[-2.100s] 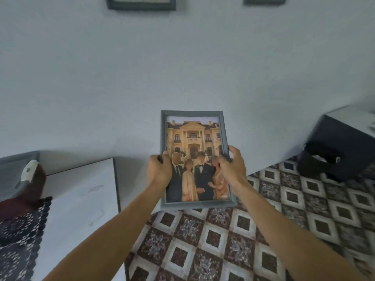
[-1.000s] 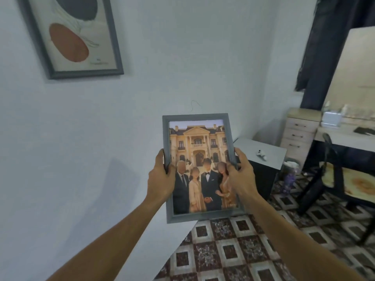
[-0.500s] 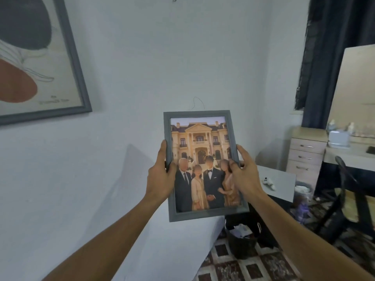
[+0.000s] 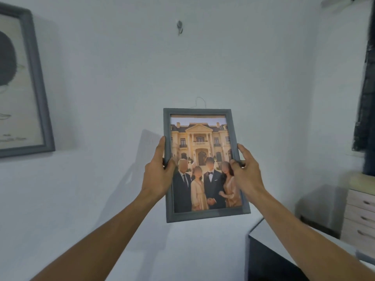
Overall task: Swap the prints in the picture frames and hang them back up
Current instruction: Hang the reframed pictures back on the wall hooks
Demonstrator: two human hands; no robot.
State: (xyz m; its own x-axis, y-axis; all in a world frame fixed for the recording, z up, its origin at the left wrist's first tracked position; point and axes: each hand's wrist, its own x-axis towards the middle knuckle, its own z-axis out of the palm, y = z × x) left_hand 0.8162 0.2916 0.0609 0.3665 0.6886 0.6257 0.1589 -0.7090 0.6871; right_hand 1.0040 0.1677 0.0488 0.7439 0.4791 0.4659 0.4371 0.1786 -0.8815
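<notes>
While hook (image 4: pixel 179 27) sits above, left hand (image 4: pixel 157 175) and right hand (image 4: pixel 246 175) fingers (image 4: pixel 242 152) clamp frame (image 4: pixel 199 217).

dark curtain (image 4: pixel 365 98), drawer unit (image 4: pixel 359 211), white-topped cabinet (image 4: pixel 263 260)

A pale wall (image 4: pixel 263 78) fills the view, a small hook (image 4: pixel 179 25) at twelve o'clock. Dark curtain (image 4: pixel 365 98) at three; pale drawers (image 4: pixel 361 216) at four; a white-topped dark cabinet (image 4: pixel 267 264) at five.
</notes>
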